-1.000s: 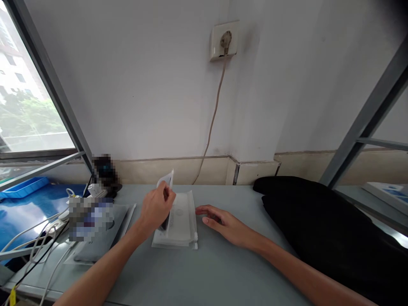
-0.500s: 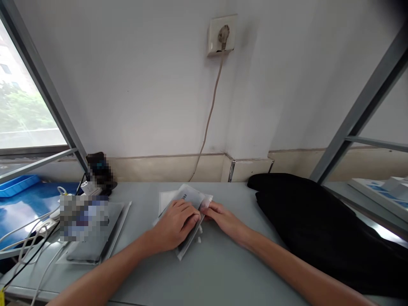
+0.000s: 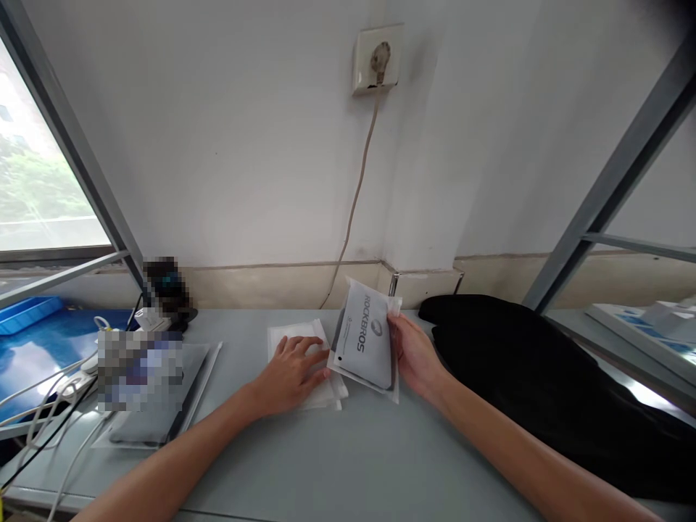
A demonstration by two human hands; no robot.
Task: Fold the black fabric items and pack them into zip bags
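My right hand [image 3: 414,355] grips a clear plastic packet [image 3: 365,338] by its right edge and holds it tilted up off the grey table [image 3: 348,464]. The packet holds a grey pouch printed ROCKBROS. My left hand [image 3: 291,371] lies flat, fingers spread, on a small stack of white zip bags [image 3: 296,337] on the table, just left of the lifted packet.
A black cloth bag [image 3: 544,384] lies at the right. At the left sit a grey laptop [image 3: 157,406], white cables [image 3: 48,406] and a blue tray [image 3: 27,312]. A cord runs from the wall socket [image 3: 375,61] down behind the table. Metal frame bars stand on both sides.
Half a second ago both hands pressed on the packet atop the stack. Now my right hand has lifted the packet up and to the right, while my left hand stays on the stack.
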